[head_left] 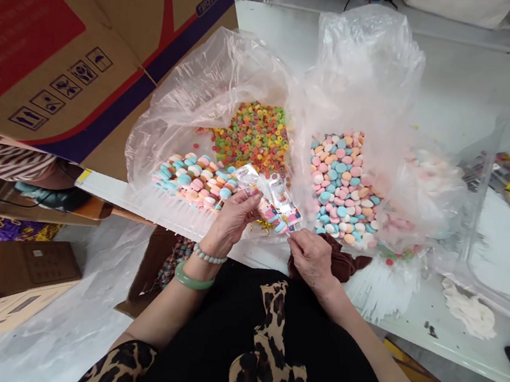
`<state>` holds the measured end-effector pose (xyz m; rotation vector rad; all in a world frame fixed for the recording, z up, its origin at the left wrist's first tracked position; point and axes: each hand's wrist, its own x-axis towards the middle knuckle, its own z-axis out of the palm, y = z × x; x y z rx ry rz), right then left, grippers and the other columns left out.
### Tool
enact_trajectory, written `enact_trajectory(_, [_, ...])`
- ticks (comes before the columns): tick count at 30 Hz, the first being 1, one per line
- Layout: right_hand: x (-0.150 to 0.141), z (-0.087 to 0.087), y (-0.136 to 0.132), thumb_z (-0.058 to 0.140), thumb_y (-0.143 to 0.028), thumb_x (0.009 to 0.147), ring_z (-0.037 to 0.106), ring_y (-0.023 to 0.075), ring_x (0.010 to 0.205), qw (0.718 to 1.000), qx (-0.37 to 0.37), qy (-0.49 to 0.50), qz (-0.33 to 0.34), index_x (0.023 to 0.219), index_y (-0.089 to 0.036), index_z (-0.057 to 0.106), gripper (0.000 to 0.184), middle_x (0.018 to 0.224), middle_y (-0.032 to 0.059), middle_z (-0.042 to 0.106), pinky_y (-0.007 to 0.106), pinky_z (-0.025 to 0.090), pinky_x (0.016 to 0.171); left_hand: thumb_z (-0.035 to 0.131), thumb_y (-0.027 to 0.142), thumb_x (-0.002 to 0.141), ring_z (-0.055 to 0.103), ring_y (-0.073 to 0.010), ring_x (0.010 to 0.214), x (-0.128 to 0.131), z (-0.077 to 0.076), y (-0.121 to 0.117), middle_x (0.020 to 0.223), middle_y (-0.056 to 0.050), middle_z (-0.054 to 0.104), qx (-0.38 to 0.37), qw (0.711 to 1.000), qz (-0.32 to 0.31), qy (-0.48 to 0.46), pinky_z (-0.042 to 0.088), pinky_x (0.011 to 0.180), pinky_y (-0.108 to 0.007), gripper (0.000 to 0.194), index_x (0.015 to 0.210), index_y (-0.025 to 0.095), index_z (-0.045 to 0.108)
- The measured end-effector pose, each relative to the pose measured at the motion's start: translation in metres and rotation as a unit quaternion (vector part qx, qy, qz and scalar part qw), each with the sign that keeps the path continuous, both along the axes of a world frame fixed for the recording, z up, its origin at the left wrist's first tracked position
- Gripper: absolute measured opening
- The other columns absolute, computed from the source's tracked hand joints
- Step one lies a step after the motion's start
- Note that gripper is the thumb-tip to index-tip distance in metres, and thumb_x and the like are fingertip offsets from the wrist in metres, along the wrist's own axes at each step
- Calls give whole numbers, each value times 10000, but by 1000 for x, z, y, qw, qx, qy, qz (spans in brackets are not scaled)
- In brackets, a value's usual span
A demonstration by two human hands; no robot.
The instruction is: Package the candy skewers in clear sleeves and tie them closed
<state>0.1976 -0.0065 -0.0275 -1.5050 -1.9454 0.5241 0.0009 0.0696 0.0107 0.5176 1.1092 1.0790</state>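
Observation:
My left hand (236, 212), with a bead bracelet and a green bangle at its wrist, pinches a small clear printed candy wrapper (286, 201). Pink and blue candy shows at the wrapper's lower end. My right hand (311, 256) is closed at that end, its fingertips pressed together; whether they grip the wrapper's edge or a stick inside it is too small to tell. Left of my hands lie several candy skewers (196, 180) of pastel discs with white sticks toward the table edge. Behind them is a heap of colourful ring gummies (256, 136) in a clear plastic bag (193, 91).
Another plastic bag (372, 48) holds pastel candy discs (341, 179). Loose white sticks (385, 286), a brown cloth (340, 261) and a white glove (468, 309) lie right. A large carton (88, 48) stands left; a clear bin (506, 282) stands far right.

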Motion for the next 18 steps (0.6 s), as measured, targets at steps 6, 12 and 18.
enact_trajectory(6, [-10,4,3,609,-353,802,447,134,538,914,-229,332,-36,708,-219,588,166,577,-28,502,266,352,538,861,337,600,584,-95,623,13,-8,-8,758,-5,671,37,999,6,0,474,599,-222,349,826,143,680])
enact_trajectory(12, [-27,12,13,719,-346,615,297,68,434,755,-376,530,-85,663,-187,580,217,505,-65,442,217,187,425,847,396,626,507,-70,560,28,-11,-17,689,39,599,18,999,4,-27,402,530,-203,389,868,159,657])
enact_trajectory(18, [-30,2,20,673,-359,658,291,80,467,807,-314,489,-104,621,-196,552,207,501,-68,396,226,202,455,866,376,590,482,-61,532,27,-7,-12,640,59,552,6,999,40,-16,391,520,-198,386,777,164,603])
